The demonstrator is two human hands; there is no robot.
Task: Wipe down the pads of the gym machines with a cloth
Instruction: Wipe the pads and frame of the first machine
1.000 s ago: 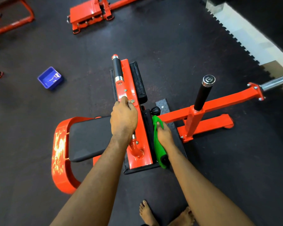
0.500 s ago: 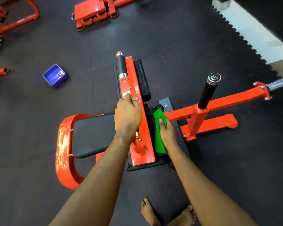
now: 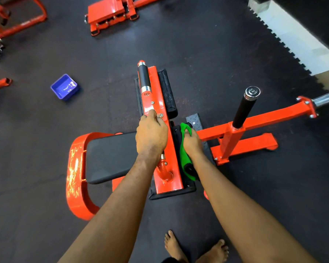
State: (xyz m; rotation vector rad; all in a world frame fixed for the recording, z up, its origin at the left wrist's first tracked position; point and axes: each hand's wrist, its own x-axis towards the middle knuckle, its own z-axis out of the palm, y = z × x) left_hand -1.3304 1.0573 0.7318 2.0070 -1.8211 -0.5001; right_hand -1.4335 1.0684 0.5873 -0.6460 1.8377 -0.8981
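The right hand (image 3: 192, 143) holds the cloth (image 3: 184, 158) pressed on the near pad (image 3: 176, 135), in the middle of a wipe, I think. The left hand (image 3: 151, 135) grips the red frame (image 3: 174, 173). Next the cloth should slide up to the far pad (image 3: 167, 92).

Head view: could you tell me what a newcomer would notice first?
The bright green cloth at centre, held against a black vinyl pad by the right hand. Beside it the left hand grips the glossy orange-red steel plate. A small blue plastic tub sits on the floor, far left.
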